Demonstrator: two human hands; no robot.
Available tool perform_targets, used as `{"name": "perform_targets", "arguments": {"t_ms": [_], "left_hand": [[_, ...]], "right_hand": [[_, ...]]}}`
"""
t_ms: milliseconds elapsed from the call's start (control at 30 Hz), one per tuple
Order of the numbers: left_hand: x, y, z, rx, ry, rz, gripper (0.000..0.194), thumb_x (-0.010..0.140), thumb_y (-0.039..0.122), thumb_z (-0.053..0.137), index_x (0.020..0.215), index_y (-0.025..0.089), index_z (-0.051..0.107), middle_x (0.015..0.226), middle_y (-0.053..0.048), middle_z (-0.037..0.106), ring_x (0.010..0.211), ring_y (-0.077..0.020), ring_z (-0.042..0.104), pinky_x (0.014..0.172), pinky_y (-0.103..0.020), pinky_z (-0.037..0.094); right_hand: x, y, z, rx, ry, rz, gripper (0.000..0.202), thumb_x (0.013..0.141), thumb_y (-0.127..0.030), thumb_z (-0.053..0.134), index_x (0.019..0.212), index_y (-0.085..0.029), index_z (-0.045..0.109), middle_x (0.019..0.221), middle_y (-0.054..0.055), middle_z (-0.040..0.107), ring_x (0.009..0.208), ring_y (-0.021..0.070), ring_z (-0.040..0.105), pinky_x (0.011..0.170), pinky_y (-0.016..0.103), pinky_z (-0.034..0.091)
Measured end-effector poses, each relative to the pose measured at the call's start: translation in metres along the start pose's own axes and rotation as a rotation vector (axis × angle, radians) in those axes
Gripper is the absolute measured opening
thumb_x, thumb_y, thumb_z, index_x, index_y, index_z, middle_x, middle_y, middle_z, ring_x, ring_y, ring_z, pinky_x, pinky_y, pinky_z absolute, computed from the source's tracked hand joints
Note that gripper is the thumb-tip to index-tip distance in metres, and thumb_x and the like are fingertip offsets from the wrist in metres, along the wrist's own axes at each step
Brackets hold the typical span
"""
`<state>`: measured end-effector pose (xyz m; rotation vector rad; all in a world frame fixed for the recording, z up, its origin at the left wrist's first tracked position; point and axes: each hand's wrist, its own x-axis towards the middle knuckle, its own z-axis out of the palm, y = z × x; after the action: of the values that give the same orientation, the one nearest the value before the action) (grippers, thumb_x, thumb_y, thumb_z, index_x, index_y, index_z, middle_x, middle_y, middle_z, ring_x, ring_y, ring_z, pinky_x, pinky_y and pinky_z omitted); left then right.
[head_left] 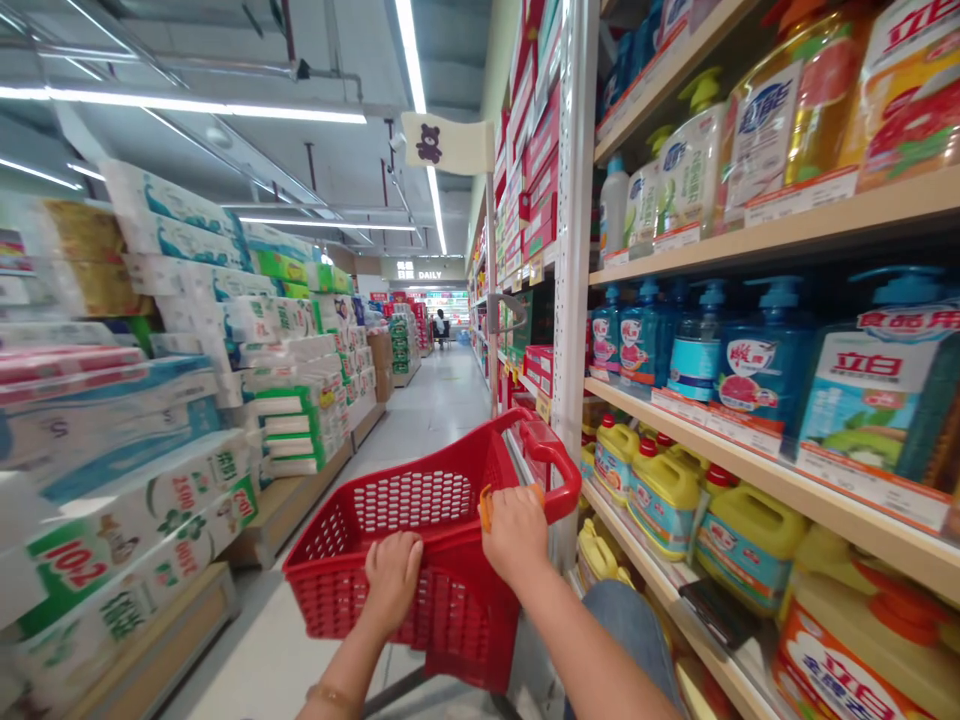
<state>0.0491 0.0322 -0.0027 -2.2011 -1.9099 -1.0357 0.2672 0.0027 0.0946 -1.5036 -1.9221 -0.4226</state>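
A red plastic shopping cart point(390, 500) with perforated sides stands in front of me, turned at an angle in the aisle. My left hand point(394, 575) is closed over the near rim of its basket. Further right, my right hand point(516, 530) is wrapped over the cart's rim, just below the thick red handle point(562, 465). A small orange thing point(486, 508) pokes out around the fingers of that hand; its kind is not clear. What I can see of the basket's inside is red plastic, and its bottom is partly hidden.
Close on my right, shelves hold blue pump bottles point(754, 350) and yellow jugs point(742, 545). Stacked tissue packs point(150, 540) line the left side on low platforms. Between them the tiled aisle point(442, 390) runs ahead toward a distant person point(440, 325). My knee point(626, 640) is beside the lower shelf.
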Motion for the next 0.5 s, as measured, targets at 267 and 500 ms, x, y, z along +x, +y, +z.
{"name": "perform_targets", "arguments": {"t_ms": [267,500], "left_hand": [[-0.013,-0.007,-0.008,0.004,-0.089,0.095,0.036,0.098,0.04,0.028,0.119,0.027,0.054,0.116,-0.002,0.065,0.112,-0.0183,0.052,0.109,-0.046,0.023],[-0.028,-0.013,-0.016,0.29,-0.04,-0.043,0.036,0.096,0.042,0.031,0.104,0.022,0.06,0.1,-0.005,0.067,0.096,-0.0224,0.056,0.095,-0.044,0.032]], "right_hand": [[0.001,-0.003,0.04,0.107,-0.128,-0.194,0.018,0.088,-0.029,0.05,0.086,-0.016,0.063,0.088,0.008,0.065,0.09,0.0223,0.054,0.089,0.037,0.031],[-0.001,-0.011,0.06,0.087,-0.096,-0.083,0.017,0.086,-0.027,0.052,0.085,-0.014,0.063,0.089,0.012,0.065,0.093,0.0248,0.053,0.093,0.039,0.03]]}}
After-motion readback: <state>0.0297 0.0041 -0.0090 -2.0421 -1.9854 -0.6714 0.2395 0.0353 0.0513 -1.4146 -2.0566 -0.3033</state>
